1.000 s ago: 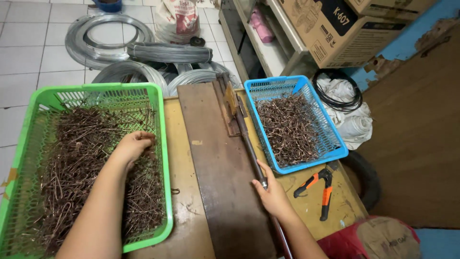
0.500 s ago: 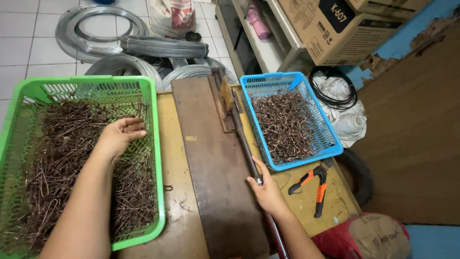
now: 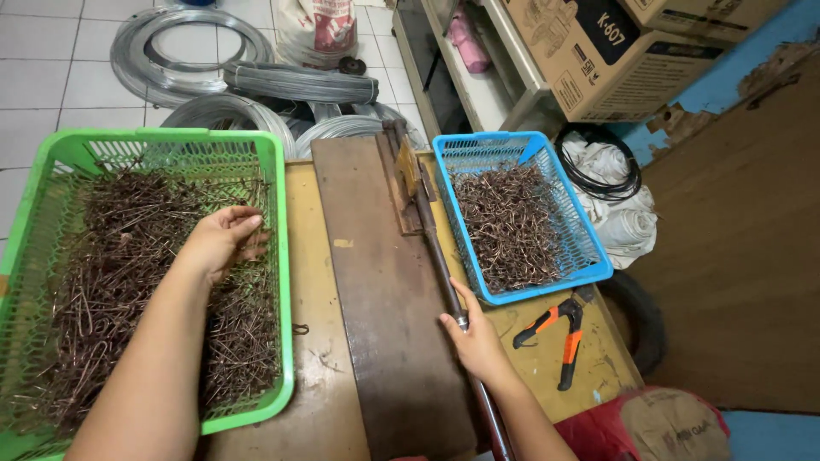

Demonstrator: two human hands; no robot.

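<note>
A yellowish wooden worktable [image 3: 312, 256] sits over a white tiled floor, and up at twelve o'clock there are coils of grey steel wire [image 3: 231, 81] heaped on the tiles. Cardboard boxes [image 3: 598, 51] crowd a shelf at one o'clock, and a bundle of white cloth with a black cable [image 3: 611, 183] lies at three o'clock, off the table's edge.

On the table now: a big green plastic basket [image 3: 278, 213] at nine o'clock, loaded with rusty brown bent wire pieces [image 3: 111, 273]. The left hand [image 3: 218, 243] is down in that pile, fingers curled and clenched around a small clutch of the pieces.

Centre stage, a long dark brown board [image 3: 384, 299] runs from twelve to six o'clock, with a metal lever bar [image 3: 436, 248] hinged along its right edge. The right hand [image 3: 478, 341] is at five o'clock, wrapped around that bar near its lower end, thumb laid along the rod.

Just beside the bar, at two o'clock, a blue plastic basket [image 3: 589, 265] holds more of the brown wire pieces. Below it, at four o'clock, orange-handled pliers [image 3: 559, 333] lie flat on the table, apart from the hand.
</note>
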